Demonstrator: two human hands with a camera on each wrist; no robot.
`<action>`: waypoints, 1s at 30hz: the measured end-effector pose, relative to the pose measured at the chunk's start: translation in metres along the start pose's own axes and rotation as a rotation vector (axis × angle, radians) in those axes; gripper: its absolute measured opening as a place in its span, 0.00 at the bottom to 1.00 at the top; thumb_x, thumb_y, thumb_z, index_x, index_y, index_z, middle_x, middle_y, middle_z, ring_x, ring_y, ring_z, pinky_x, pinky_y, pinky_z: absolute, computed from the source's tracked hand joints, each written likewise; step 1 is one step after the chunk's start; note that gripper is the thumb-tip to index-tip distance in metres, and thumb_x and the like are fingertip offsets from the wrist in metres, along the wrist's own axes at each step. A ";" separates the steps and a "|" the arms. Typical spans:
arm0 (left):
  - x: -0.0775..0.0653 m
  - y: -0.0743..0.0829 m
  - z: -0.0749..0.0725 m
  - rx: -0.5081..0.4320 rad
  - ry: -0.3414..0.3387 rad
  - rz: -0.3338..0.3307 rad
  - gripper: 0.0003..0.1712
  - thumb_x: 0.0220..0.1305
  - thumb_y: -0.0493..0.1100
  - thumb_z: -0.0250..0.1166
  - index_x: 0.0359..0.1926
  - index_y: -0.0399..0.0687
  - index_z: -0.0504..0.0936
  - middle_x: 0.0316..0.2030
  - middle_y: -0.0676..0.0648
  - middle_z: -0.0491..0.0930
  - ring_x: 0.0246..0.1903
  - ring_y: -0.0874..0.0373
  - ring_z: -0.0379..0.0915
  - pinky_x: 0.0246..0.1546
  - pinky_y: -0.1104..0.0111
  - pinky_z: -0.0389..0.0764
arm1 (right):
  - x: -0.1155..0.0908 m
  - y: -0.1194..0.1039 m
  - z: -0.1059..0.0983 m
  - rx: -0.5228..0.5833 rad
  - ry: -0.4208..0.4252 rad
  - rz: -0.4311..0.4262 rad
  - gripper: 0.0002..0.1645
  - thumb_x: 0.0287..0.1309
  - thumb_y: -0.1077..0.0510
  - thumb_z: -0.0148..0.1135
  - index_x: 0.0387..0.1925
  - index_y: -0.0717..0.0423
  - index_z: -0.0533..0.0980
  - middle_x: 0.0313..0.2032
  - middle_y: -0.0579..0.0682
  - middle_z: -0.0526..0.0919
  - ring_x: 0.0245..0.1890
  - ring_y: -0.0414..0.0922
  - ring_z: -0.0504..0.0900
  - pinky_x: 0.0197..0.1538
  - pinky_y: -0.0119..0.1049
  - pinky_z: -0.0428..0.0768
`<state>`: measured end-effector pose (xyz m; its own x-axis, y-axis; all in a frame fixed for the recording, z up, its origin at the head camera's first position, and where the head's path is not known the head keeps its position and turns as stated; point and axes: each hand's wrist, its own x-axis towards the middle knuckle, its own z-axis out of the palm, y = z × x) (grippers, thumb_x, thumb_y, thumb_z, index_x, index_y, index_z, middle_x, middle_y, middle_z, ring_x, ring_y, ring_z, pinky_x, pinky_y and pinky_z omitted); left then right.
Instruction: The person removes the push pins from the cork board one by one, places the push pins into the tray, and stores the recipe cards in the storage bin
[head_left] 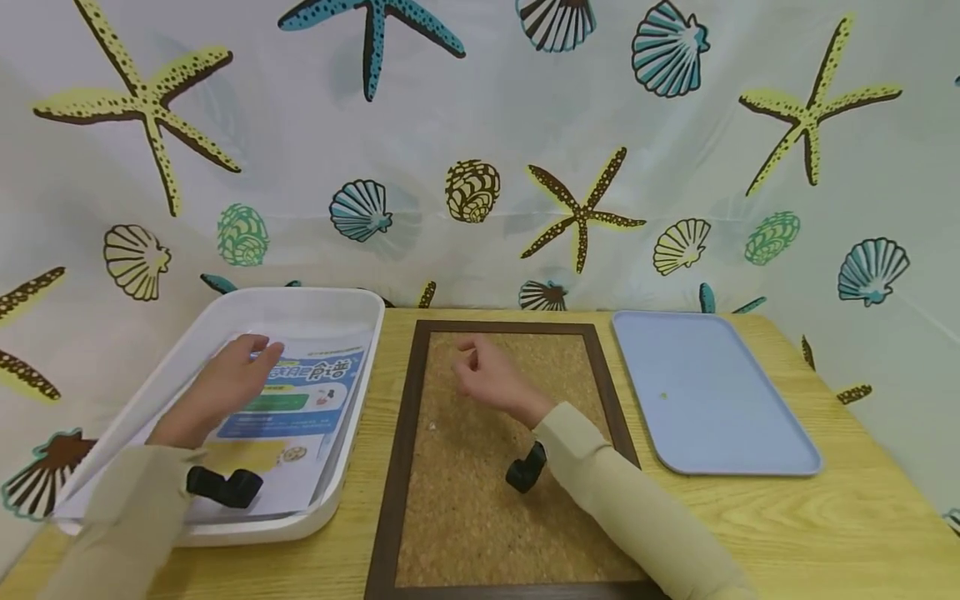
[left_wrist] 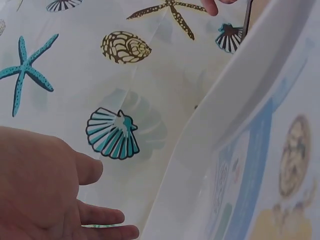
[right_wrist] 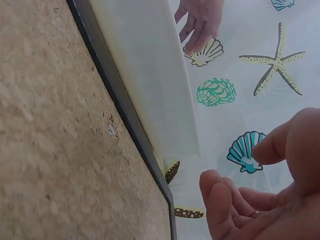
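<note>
My left hand hovers above the white plastic tub with nothing in its grasp. In the left wrist view its thumb and some fingers stretch out beside the tub's rim. Printed sheets in blue, green and yellow lie in the tub. Over the upper part of a dark-framed cork board is my right hand. Its fingers bend loosely in the right wrist view, thumb apart from them, and nothing is between them. A small pale mark shows on the cork.
A shallow light-blue tray lies right of the cork board on the wooden table. Behind the table hangs a white cloth printed with starfish and shells. Black wrist cameras sit at both cuffs.
</note>
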<state>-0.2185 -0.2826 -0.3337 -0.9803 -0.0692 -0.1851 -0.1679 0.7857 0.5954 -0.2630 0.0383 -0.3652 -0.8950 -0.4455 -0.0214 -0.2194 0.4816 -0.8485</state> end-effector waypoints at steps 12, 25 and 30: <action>-0.025 0.031 0.026 0.047 -0.028 0.186 0.34 0.77 0.48 0.36 0.70 0.23 0.47 0.64 0.22 0.54 0.57 0.30 0.60 0.58 0.37 0.62 | -0.020 0.012 -0.013 -0.155 -0.008 -0.063 0.28 0.71 0.52 0.49 0.65 0.63 0.62 0.38 0.53 0.78 0.26 0.42 0.73 0.30 0.34 0.73; -0.041 0.045 0.048 0.101 0.033 0.318 0.37 0.75 0.54 0.45 0.69 0.26 0.55 0.65 0.23 0.60 0.63 0.27 0.58 0.57 0.37 0.65 | -0.044 0.026 -0.023 -0.219 -0.055 -0.130 0.30 0.70 0.51 0.51 0.67 0.61 0.61 0.50 0.56 0.78 0.46 0.47 0.80 0.48 0.42 0.80; -0.051 0.052 0.055 0.080 0.041 0.350 0.39 0.73 0.58 0.48 0.70 0.30 0.56 0.65 0.25 0.62 0.63 0.29 0.60 0.56 0.38 0.67 | -0.058 0.030 -0.031 -0.194 -0.104 -0.159 0.31 0.72 0.52 0.48 0.70 0.62 0.57 0.55 0.61 0.74 0.53 0.51 0.78 0.55 0.46 0.77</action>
<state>-0.1717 -0.2043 -0.3365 -0.9806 0.1891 0.0512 0.1855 0.8116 0.5540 -0.2294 0.1023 -0.3729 -0.8008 -0.5975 0.0412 -0.4333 0.5305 -0.7286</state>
